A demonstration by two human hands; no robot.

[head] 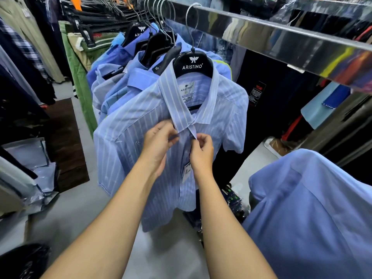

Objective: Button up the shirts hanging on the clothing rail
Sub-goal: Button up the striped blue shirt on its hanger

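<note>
A light-blue striped short-sleeved shirt (132, 125) hangs on a black hanger (192, 64) from the chrome clothing rail (281, 39). My left hand (158, 143) pinches the shirt's left front edge just below the collar. My right hand (201, 152) pinches the opposite front edge beside it, fingertips at the collar point. The two front edges meet between my fingers; the button itself is hidden. A white tag (186, 172) hangs from the placket under my right wrist.
Several more blue shirts (118, 81) hang behind on black hangers. A plain blue shirt (312, 208) hangs close at the lower right. Green and beige trousers (80, 63) and dark clothes line the left. Plastic bags (38, 172) lie on the grey floor.
</note>
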